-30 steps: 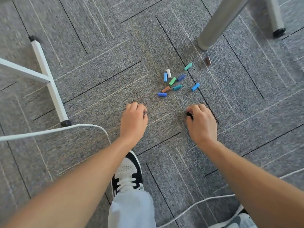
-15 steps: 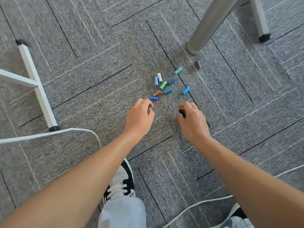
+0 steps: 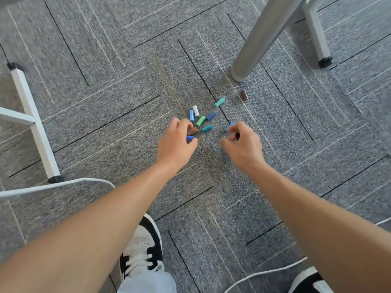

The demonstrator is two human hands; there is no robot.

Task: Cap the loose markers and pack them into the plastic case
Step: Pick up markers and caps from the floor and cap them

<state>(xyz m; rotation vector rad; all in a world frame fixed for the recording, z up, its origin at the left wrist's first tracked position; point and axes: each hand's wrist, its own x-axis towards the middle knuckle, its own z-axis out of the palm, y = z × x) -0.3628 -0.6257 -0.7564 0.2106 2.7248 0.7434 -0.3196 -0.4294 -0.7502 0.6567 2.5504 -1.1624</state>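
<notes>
Several loose marker caps lie on the grey carpet: white, pale blue, green, indigo, teal, brown, sea-green and a dark brown one set apart. My left hand pinches a dark blue cap at the cluster's near edge. My right hand has its curled fingertips on a bright blue cap; a small dark piece shows inside its fingers. No marker bodies or plastic case are in view.
A round grey table leg stands just beyond the caps, with a white leg behind it. A white frame leg is at left. White cables cross the carpet. My shoes are below.
Both hands have moved forward across the carpet into the caps. The left now pinches the dark blue cap and the right has reached the bright blue cap.
</notes>
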